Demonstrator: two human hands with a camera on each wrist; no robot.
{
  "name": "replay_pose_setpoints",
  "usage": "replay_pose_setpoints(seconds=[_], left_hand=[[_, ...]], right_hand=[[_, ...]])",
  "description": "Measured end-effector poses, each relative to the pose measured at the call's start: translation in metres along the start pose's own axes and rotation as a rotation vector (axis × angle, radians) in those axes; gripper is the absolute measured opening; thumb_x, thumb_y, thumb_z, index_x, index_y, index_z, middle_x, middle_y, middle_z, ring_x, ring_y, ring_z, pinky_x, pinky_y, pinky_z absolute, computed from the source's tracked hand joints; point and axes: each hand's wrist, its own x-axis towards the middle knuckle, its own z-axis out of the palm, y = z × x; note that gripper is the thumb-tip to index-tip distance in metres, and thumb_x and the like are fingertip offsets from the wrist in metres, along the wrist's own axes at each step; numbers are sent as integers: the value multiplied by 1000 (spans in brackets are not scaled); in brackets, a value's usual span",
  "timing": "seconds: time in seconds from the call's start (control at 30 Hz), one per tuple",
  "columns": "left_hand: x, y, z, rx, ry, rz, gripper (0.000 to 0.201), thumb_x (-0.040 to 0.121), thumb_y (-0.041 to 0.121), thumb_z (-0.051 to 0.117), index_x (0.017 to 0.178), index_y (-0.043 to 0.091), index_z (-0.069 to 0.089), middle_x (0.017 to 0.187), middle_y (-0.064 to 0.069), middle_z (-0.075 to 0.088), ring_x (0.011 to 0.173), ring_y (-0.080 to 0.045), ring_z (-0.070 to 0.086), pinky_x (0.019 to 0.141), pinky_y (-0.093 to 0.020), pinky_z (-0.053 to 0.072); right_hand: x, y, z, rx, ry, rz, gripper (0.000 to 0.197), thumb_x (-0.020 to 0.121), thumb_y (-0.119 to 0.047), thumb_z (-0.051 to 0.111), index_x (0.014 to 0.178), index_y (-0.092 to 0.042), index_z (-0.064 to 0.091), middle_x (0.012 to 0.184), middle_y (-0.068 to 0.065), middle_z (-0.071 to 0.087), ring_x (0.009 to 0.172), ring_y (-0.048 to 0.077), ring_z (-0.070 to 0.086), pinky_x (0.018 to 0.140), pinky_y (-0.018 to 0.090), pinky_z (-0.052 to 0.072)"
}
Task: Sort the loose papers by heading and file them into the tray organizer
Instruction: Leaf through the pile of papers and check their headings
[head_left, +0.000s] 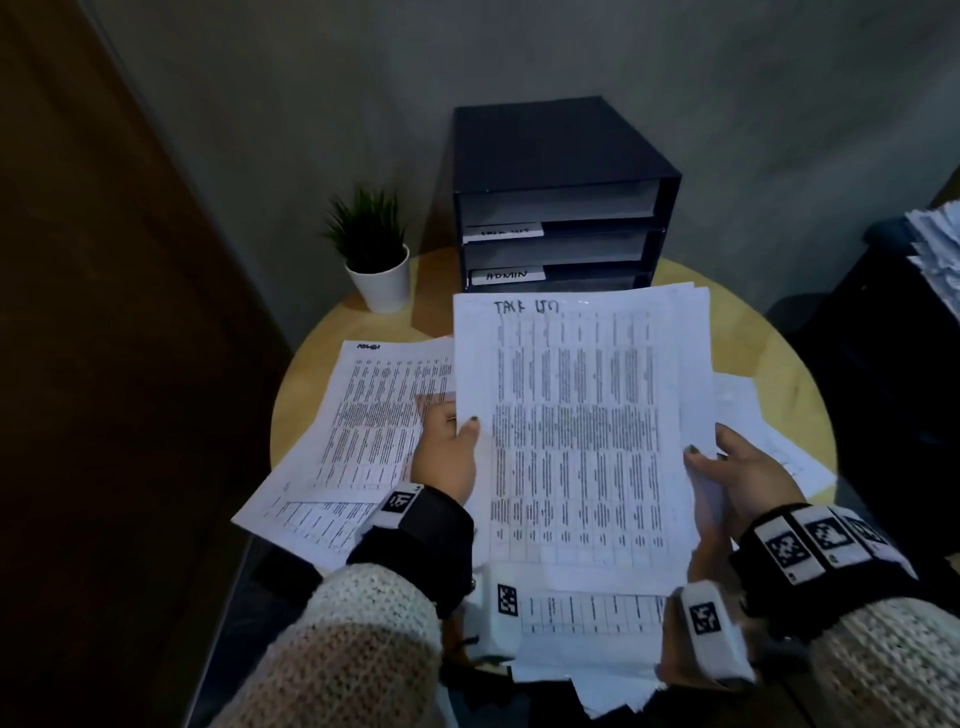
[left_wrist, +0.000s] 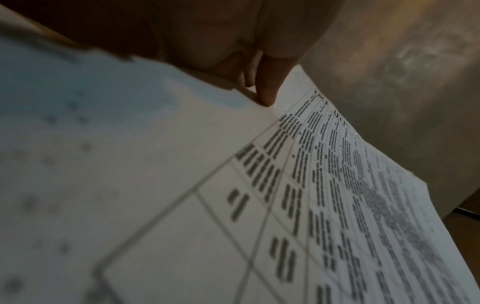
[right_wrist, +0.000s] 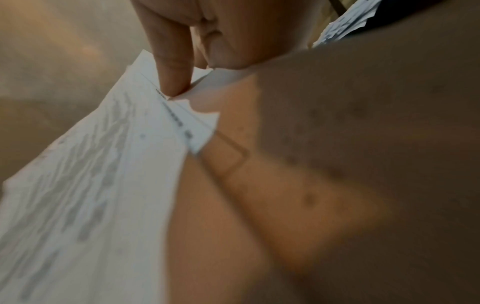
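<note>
I hold a stack of printed sheets (head_left: 576, 431) upright over the round table, its top sheet hand-headed in black. My left hand (head_left: 449, 449) pinches the stack's left edge, thumb on the front. My right hand (head_left: 727, 467) pinches the right edge the same way. In the left wrist view a thumb presses the stack of sheets (left_wrist: 298, 205); in the right wrist view a finger pinches the stack's edge (right_wrist: 103, 164). A black tray organizer (head_left: 563, 197) with three slots stands behind, its lower two slots carrying white labels. A separate pile of papers (head_left: 363, 415) lies at the left.
A small potted plant (head_left: 375, 254) stands left of the organizer. More loose sheets (head_left: 758, 431) lie on the round wooden table (head_left: 789, 374) under and right of the held stack. Another stack of paper (head_left: 935, 249) sits on dark furniture at the far right.
</note>
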Motion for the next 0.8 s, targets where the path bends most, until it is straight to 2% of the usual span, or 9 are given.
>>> replay_pose_setpoints(seconds=[0.07, 0.1, 0.2, 0.27, 0.4, 0.53, 0.63, 0.73, 0.8], left_hand=[[-3, -3, 2, -92, -73, -63, 33, 94, 13, 55, 123, 20, 43, 113, 8, 55, 100, -14, 55, 85, -24, 39], [-1, -7, 3, -120, -113, -107, 40, 92, 13, 58, 127, 21, 42, 116, 7, 56, 104, -16, 56, 94, -27, 41], [-1, -15, 0, -109, -174, -215, 42, 88, 9, 64, 128, 13, 50, 121, -6, 62, 112, -26, 58, 105, -43, 41], [0, -21, -3, -64, -119, -197, 42, 88, 7, 63, 128, 9, 51, 122, -9, 61, 114, -27, 57, 103, -39, 42], [-3, -16, -11, -145, 27, -167, 43, 91, 8, 60, 132, 11, 47, 123, -5, 58, 113, -26, 54, 96, -36, 42], [-6, -6, -21, -293, 70, -167, 38, 93, 10, 57, 130, 11, 45, 124, -5, 54, 107, -23, 52, 88, -34, 41], [-10, -1, -22, -406, 4, -155, 36, 94, 6, 55, 128, 11, 43, 119, -4, 53, 102, -21, 51, 86, -31, 40], [-9, 5, -23, -538, -61, -176, 31, 91, 1, 57, 120, 10, 49, 120, -8, 58, 104, -27, 57, 93, -40, 46], [-1, 6, -30, -585, -54, -157, 25, 89, -1, 58, 112, 8, 54, 111, -8, 63, 102, -28, 60, 92, -43, 51]], right_hand=[[-7, -4, 7, 59, -19, 16, 29, 93, -9, 50, 120, -14, 57, 93, 0, 71, 83, 17, 69, 61, 23, 56], [-7, -2, 9, 98, 0, 30, 30, 95, -6, 45, 122, -13, 57, 100, 3, 70, 83, 17, 68, 61, 24, 55], [-10, -4, 20, 117, 24, 30, 36, 94, -26, 52, 128, -15, 55, 127, 6, 59, 102, 20, 59, 99, 38, 45], [-14, -6, 25, 117, -22, 66, 40, 92, -37, 53, 128, -19, 56, 132, -1, 56, 119, 21, 53, 108, 40, 37], [-26, -20, 33, -344, -186, -93, 16, 80, -32, 70, 92, -23, 67, 100, -3, 70, 103, 20, 63, 92, 37, 49], [-35, -27, 22, -461, -196, -92, 7, 83, -14, 68, 79, -19, 66, 82, -3, 69, 83, 8, 63, 59, 14, 50], [-36, -31, 17, -551, -160, -156, 6, 81, -11, 70, 85, -16, 70, 82, -7, 73, 86, 12, 69, 66, 18, 49], [-34, -49, 14, -794, -67, -278, 10, 81, -12, 70, 91, -13, 67, 73, -16, 68, 65, -8, 63, 54, 9, 43], [-37, -72, 13, -974, 28, -349, 14, 82, -18, 70, 95, -13, 66, 75, -5, 64, 70, 8, 62, 58, 21, 41]])
